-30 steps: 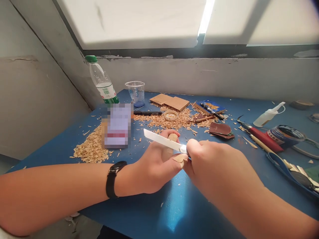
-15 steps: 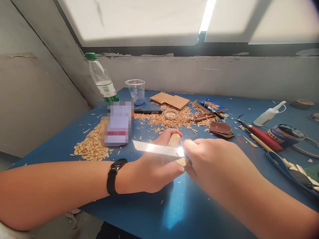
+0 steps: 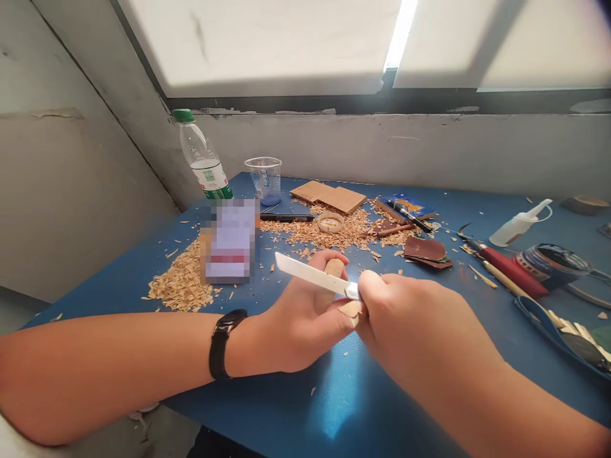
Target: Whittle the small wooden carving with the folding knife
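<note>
My left hand (image 3: 300, 324), with a dark band on its wrist, is closed round a small pale piece of wood (image 3: 333, 275). The wood's rounded upper end shows between my thumb and fingers; the rest is hidden. A second pale rounded bit (image 3: 351, 310) shows at my left thumb tip, and I cannot tell whether it belongs to the same piece. My right hand (image 3: 405, 312) is closed on the handle of a knife (image 3: 312, 275), whose flat blade points left across the wood. The handle is hidden in my fist. Both hands meet above the blue table (image 3: 267, 413).
Wood shavings (image 3: 179, 280) lie heaped at left beside a blurred phone-like device (image 3: 231, 242). Behind stand a bottle (image 3: 203, 156) and a plastic cup (image 3: 265, 181). Sandpaper (image 3: 426, 251), a red-handled tool (image 3: 513, 270), a squeeze bottle (image 3: 518, 224) and a jar (image 3: 554, 264) are at right.
The knife blade has tilted, its tip now higher and further right, and the bright glare on it is gone. My left hand still holds the wood. The whole view has shifted slightly.
</note>
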`<state>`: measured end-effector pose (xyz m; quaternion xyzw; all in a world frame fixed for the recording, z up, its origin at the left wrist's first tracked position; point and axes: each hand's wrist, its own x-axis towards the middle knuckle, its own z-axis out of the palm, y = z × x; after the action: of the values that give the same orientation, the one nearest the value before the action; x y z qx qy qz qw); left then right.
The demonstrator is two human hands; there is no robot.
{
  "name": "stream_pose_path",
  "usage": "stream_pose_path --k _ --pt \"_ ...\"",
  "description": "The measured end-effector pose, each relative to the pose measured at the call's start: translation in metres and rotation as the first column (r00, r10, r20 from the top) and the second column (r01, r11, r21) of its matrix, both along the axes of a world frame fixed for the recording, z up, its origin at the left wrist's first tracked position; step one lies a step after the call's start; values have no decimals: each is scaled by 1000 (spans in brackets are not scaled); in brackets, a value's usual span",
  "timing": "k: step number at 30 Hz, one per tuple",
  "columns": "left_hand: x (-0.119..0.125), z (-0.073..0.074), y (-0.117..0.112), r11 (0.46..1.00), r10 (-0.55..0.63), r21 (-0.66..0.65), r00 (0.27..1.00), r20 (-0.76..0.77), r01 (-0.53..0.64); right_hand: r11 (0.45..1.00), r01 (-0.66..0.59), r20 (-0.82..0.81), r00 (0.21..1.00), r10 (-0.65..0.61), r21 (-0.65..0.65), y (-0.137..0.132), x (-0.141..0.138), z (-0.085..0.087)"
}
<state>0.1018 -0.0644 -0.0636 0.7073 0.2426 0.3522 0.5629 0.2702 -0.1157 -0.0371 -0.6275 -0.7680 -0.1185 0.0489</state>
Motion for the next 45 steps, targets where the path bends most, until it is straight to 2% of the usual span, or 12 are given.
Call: stream_pose_path --k 3,6,8,11,14,17,19,23,28,32,37,45 --pt "-8 5 10 977 -179 100 980 -89 188 996 -34 -90 996 27 -78 4 4 -1" --pt "-17 8 25 890 -271 317 940 -208 327 991 -39 -174 985 16 -128 11 10 -2" --pt "-20 7 34 839 -246 410 921 -303 358 984 -49 -203 979 14 -169 16 13 -1" --pt "-18 6 41 841 -189 427 920 -343 332 976 -111 -311 949 49 -185 20 13 -1" --pt "-16 9 40 865 -195 376 913 -358 333 957 -245 -461 875 149 -154 18 11 0" --pt "-18 15 33 929 -212 209 902 -375 305 934 -343 -503 827 251 -97 15 11 1" --pt "-21 18 29 958 -232 79 908 -349 275 930 -356 -461 843 275 -96 14 11 1" --pt "-25 24 27 958 -288 -81 927 -241 277 947 -280 -302 927 223 -159 15 11 4" --pt "-23 27 26 961 -274 -99 944 -183 260 972 -121 -121 988 97 -202 18 2 13" --pt "-18 27 23 979 -202 -80 956 -214 188 966 -76 -46 997 67 -245 20 -4 17" --pt "-17 24 29 995 -99 -29 957 -271 95 964 -145 -33 989 141 -222 21 -4 15" --pt "-25 21 27 990 -70 -136 942 -329 27 961 -275 79 958 277 -29 25 -1 9"
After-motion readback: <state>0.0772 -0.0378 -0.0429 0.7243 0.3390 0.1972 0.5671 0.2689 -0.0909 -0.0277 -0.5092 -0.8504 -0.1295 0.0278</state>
